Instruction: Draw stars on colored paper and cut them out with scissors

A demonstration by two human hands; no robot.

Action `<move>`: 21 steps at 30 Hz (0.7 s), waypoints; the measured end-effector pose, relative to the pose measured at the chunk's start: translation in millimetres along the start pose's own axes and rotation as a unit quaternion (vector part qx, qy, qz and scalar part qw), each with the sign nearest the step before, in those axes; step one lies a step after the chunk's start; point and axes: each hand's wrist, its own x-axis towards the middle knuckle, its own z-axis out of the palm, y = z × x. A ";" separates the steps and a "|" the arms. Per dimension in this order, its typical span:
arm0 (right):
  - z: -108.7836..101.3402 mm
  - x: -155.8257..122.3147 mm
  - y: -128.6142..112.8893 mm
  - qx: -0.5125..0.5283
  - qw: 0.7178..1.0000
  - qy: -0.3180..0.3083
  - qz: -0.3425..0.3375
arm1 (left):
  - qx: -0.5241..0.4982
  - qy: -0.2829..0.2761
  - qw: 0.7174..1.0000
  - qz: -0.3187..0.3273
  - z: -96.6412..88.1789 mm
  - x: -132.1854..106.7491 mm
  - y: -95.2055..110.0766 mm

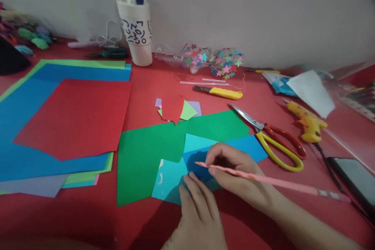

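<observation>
Between the thumb and fingers of my right hand [234,166] is a pink pencil [281,181], its tip pointing left over a blue paper piece [249,146]. My left hand [200,211] lies with fingers stretched out on the papers, at the edge of the blue piece and a light-blue piece [168,183] with whitish marks. Beneath these is a large green sheet [146,156]. Scissors [263,133] with one red and one yellow handle lie partly over the papers' right end. Paper under both hands is hidden.
Stacked coloured sheets [79,117] lie at left. Paper scraps [172,109], a yellow utility knife [225,93] and bags of star confetti [211,60] lie behind the green sheet. A white tumbler [134,29] stands by the wall. At right are a yellow glue gun [307,121] and a phone [354,181].
</observation>
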 end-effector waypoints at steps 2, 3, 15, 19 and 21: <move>0.0 -0.7 0.7 -0.039 0.999 -0.017 -0.020 | 0.011 -0.004 1.000 0.000 -1.2 0.0 -0.6; -0.4 -0.9 1.4 -0.037 0.999 -0.023 -0.016 | 0.018 -0.006 1.000 -0.002 -2.1 -0.1 -1.0; -1.6 3.5 -0.8 0.021 0.999 -0.020 0.015 | 0.055 -0.010 0.998 -0.026 0.7 -6.0 7.9; 0.9 4.1 -0.2 -0.011 1.000 -0.024 -0.010 | 0.049 -0.004 0.998 -0.039 1.7 -8.3 12.2; 1.5 4.1 -1.0 -0.006 1.000 -0.019 0.020 | 0.029 -0.004 0.998 -0.061 0.8 -8.9 12.9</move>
